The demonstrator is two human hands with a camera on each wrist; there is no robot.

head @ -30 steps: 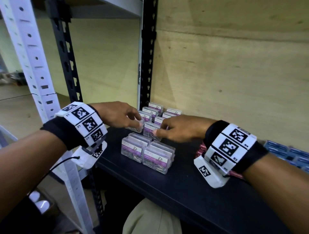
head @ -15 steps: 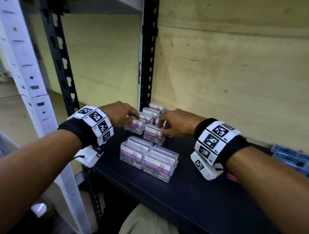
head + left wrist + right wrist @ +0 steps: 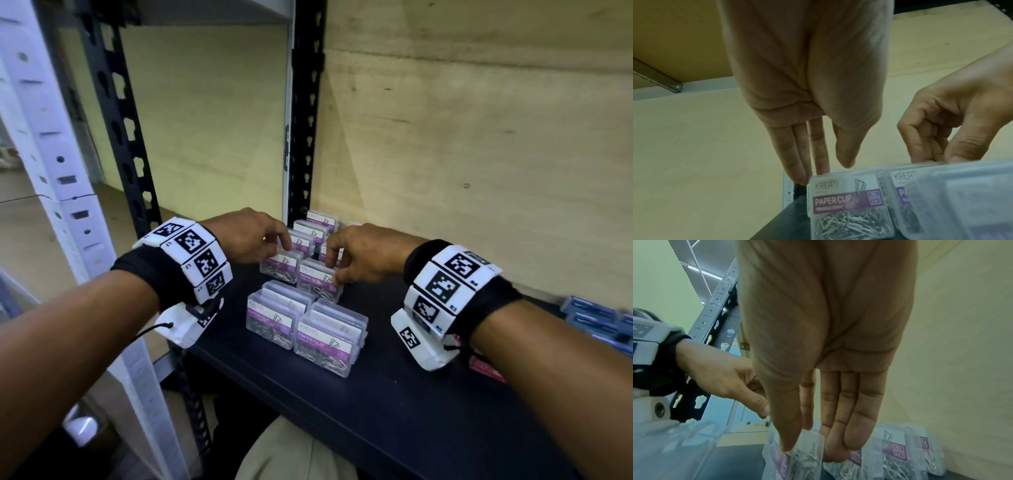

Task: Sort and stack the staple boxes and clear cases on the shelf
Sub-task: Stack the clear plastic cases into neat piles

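Two clear cases (image 3: 282, 268) (image 3: 320, 278) side by side mid-shelf (image 3: 394, 394), left hand (image 3: 251, 240) and right hand (image 3: 364, 255) each pinching one at its top. Closer in: left fingers (image 3: 797, 164) and thumb straddling a case's upper edge (image 3: 844, 194); likewise right fingertips (image 3: 838, 447). Probably light, rigid, slick, rattling; best gripped across the narrow faces.

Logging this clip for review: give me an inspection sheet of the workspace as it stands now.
Surface: dark shelf board, plywood wall behind.
Job's things: clear paper-clip cases; front pair side by side, more in rows behind toward the corner.
Clutter: blue boxes at far right; something red under the right wrist, unclear.
Grippers: left hand pinches the left mid-row case; right hand pinches the right mid-row case.
Cables: thin black cord at the left wrist camera.
Surroundings: black slotted upright, white upright at left.
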